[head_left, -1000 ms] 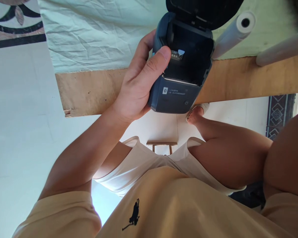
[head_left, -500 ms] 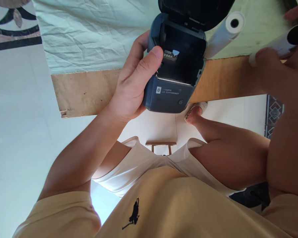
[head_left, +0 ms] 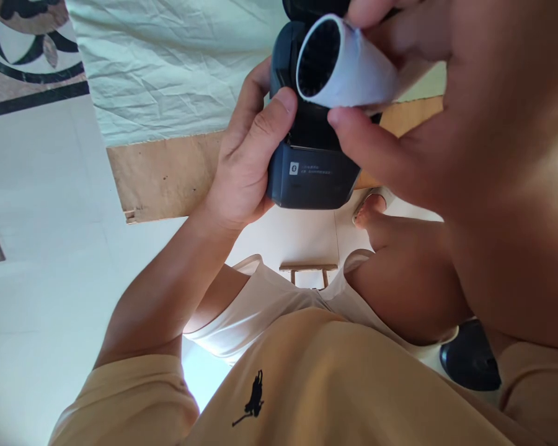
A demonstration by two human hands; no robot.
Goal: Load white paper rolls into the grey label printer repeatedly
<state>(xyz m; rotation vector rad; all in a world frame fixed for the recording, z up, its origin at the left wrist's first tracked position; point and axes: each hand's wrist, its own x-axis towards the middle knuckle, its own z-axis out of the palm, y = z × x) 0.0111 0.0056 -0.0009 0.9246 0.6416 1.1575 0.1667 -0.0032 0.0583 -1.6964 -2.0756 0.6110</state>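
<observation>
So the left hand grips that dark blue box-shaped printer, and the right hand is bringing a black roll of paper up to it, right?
Not quite. The head view shows the roll of paper in the right hand is white, not black. The rest holds: the left hand grips the dark blue box-shaped printer.

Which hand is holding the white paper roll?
The right hand holds the white paper roll, pinched between thumb and fingers just above the dark printer. The left hand grips the printer's side instead.
</observation>
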